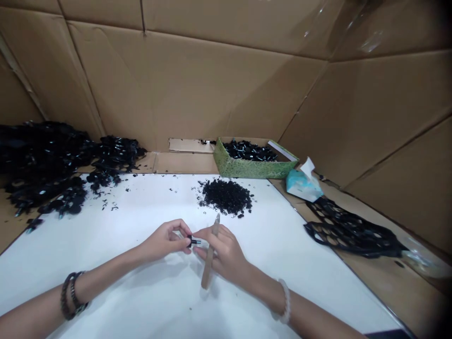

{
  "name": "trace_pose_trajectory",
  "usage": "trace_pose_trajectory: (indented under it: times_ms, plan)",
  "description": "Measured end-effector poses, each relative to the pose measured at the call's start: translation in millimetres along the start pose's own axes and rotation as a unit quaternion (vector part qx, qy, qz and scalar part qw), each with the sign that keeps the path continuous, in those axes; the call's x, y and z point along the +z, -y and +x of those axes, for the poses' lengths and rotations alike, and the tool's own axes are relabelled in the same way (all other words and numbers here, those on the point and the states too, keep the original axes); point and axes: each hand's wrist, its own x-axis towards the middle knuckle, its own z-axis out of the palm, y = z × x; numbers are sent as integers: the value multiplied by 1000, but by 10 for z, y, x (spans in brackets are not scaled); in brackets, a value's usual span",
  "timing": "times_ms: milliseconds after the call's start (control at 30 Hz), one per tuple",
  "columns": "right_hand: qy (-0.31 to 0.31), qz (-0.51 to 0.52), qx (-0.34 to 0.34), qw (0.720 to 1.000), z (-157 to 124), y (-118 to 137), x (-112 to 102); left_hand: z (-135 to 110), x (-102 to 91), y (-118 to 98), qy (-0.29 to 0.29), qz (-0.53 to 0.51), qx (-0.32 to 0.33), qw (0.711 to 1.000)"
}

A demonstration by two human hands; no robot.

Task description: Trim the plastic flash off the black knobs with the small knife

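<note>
Near the middle of the white tabletop, my left hand [173,240] pinches a small black part with a metal pin [195,242] between thumb and fingers, its pin pointing right. My right hand [224,249] is close beside it, index fingertip at the black end of the part. Across the right hand's fingers lies a slim tool with a tan handle [207,268] and a pale pointed tip, slanting upward. Just beyond the hands sits a pile of tiny black rings [228,197].
A green box [256,169] full of black parts stands at the back. Heaps of black pinned parts [52,160] lie at the left. On the right are a tissue pack [304,183] and black perforated sheets [353,230]. Cardboard walls [212,84] enclose the table [141,301].
</note>
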Motion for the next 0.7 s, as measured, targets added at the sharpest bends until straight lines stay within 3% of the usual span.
trace_pose_trajectory:
  times_ms: [133,500,700]
  plan:
    - [-23,-18,-12,1000,-4,9,11,26,5,42,-9,-29,0,1000]
    - [-14,-15,-1,1000,0,-3,25,7,33,13,-11,-10,7,1000]
    - [-24,-4,2,1000,-3,7,49,-98,173,1,-74,-16,23,997]
